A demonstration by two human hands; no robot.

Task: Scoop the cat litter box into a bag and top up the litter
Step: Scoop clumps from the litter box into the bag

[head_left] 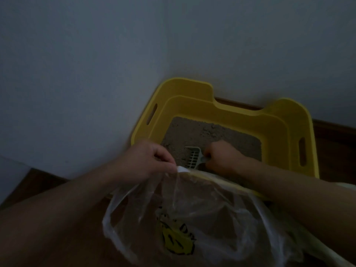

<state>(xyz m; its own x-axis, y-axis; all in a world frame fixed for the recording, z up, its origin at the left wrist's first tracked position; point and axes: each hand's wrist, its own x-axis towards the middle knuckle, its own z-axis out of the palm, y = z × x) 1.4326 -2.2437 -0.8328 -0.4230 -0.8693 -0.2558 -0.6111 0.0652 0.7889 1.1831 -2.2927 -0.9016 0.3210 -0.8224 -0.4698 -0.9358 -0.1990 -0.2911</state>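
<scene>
Yellow box [275,128] sits in a corner, wall [96,64] behind and to its left, dark wood floor [331,135] beside it. Litter [202,132] covers the bottom, lumpy toward the back. Light is poor and detail soft.

Right hand [221,155]: fist closed round the handle of the scoop [193,157]. The slotted blade is down on the litter near the front wall. Cannot tell whether it carries a clump.

Left hand [150,160]: thumb and fingers pinch the rim of the clear bag [192,209], holding it up at the box's near edge. The rest of the bag sags below, with a yellow print [177,241] on its side.

Risks, as judged:
- Only 1 point of the rim is held, so the mouth may fold shut and the load would land on the floor.
- A fast lift over the front wall could shed clumps or sift grains outside the box.
- Thin film could snag on the blade's edge.
- Dim light could hide clumps, which would then be missed.

Around: 2 handle slots, left [151,114] and right [302,151]. The right forearm crosses the bag's far side, narrowing the path from scoop to mouth. No refill litter in sight.
</scene>
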